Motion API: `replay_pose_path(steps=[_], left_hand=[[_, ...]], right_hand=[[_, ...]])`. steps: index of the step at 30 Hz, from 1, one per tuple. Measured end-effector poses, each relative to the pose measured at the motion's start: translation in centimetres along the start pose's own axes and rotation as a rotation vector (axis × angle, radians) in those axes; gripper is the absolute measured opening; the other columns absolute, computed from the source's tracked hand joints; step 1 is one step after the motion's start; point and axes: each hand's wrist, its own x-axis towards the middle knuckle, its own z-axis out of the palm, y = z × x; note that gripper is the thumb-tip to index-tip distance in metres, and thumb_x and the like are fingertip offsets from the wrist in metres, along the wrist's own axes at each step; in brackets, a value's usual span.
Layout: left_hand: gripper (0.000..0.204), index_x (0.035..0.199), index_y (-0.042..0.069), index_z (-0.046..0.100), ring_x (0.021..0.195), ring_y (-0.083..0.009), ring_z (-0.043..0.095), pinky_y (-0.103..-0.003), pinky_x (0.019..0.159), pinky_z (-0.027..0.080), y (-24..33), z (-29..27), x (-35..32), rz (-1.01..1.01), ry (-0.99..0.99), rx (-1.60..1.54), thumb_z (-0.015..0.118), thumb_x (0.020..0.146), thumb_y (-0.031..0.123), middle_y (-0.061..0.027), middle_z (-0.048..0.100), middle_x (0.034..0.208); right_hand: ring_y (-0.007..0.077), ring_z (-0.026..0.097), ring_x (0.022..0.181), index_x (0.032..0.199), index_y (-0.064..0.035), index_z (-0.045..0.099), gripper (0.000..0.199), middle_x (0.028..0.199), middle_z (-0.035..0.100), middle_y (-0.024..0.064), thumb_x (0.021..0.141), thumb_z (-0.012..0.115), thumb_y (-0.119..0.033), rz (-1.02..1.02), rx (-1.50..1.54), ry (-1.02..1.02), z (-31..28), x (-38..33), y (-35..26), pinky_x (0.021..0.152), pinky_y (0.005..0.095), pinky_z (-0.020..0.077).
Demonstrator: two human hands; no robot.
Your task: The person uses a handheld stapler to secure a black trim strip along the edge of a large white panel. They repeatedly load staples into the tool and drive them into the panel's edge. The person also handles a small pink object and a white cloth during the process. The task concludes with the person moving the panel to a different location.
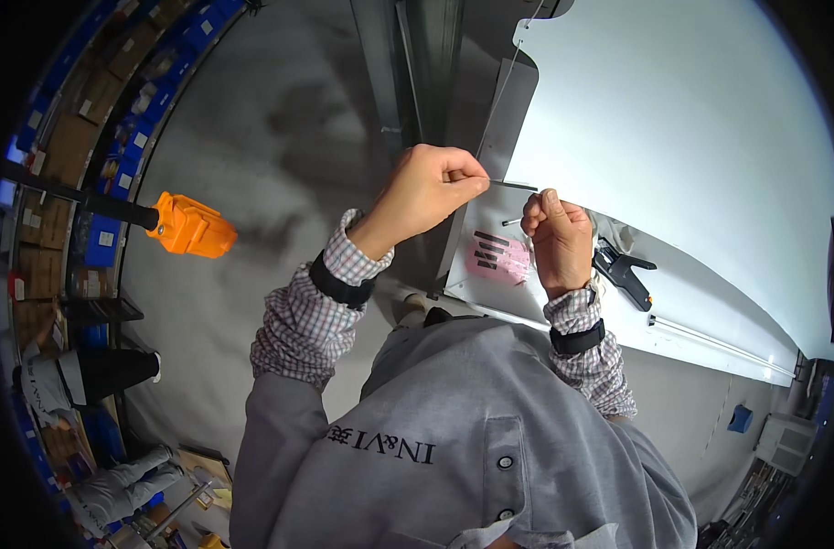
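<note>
A thin dark strip (514,186) stretches between my two hands above the worktable. My left hand (431,190) pinches its left end between thumb and fingers. At the strip's other end are the closed thumb and fingertips of my right hand (560,240). A pink sheet (518,265) bearing several short black strips (490,249) lies below, between the hands. Near it is a small dark stick with a pale end (511,222). Beside my right wrist rests a black hand tool (625,273) with a pistol-like shape and an orange tip.
A large pale curved panel (673,119) takes up the right side. Along the white table's near edge (600,337) lies a white rod (719,346). At left, an orange device (193,225) juts from a dark pole before shelves with blue bins (101,240). Grey floor lies between.
</note>
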Motion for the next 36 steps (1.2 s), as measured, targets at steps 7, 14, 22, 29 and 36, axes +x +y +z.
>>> replay_pose_path(steps=[7,14,22,29,36], left_hand=[[0.013,0.076,-0.001,0.064,0.054,-0.0024,0.048,-0.018,0.045,0.035,1.1,0.1,0.6,-0.039,-0.113,-0.085,0.063,0.077,0.012,0.0006,0.057,0.060],[0.011,0.077,0.000,0.063,0.055,-0.0031,0.048,-0.017,0.048,0.036,1.4,0.1,0.3,-0.135,-0.151,-0.148,0.063,0.076,0.011,0.0006,0.057,0.062],[0.011,0.076,-0.001,0.062,0.055,-0.0011,0.044,-0.017,0.048,0.033,1.0,1.1,-0.3,-0.148,-0.075,-0.197,0.062,0.076,0.010,0.0027,0.054,0.062],[0.012,0.075,-0.003,0.061,0.058,-0.0028,0.048,-0.018,0.051,0.038,0.4,1.1,-0.2,-0.062,-0.047,-0.059,0.061,0.076,0.009,0.0012,0.056,0.062],[0.011,0.074,-0.003,0.061,0.055,-0.0011,0.045,-0.018,0.047,0.035,0.4,1.6,-0.6,-0.025,0.015,-0.050,0.062,0.076,0.008,0.0031,0.054,0.059]], right_hand=[[0.0103,0.050,0.059,0.078,-0.0005,0.058,0.019,0.070,0.057,0.0055,0.087,0.055,-0.017,-0.022,0.024,0.004,0.9,-1.2,0.0,0.056,0.0218,0.0407],[0.0099,0.049,0.059,0.077,-0.0001,0.058,0.018,0.069,0.057,0.0053,0.087,0.055,-0.015,-0.055,0.011,0.033,1.4,-1.9,0.2,0.056,0.0221,0.0397],[0.0165,0.053,0.074,0.095,0.0039,0.053,0.023,0.086,0.058,0.0100,0.084,0.051,-0.016,0.019,0.078,0.029,1.3,-2.2,0.3,0.066,0.0295,0.0426],[0.0174,0.055,0.075,0.094,0.0053,0.057,0.021,0.087,0.060,0.0122,0.081,0.054,-0.011,0.106,0.267,-0.177,1.2,-1.8,-0.3,0.070,0.0290,0.0448],[0.0141,0.056,0.062,0.080,0.0028,0.060,0.015,0.073,0.061,0.0091,0.083,0.059,-0.011,0.097,0.124,0.040,1.6,-1.7,-0.2,0.058,0.0242,0.0461]])
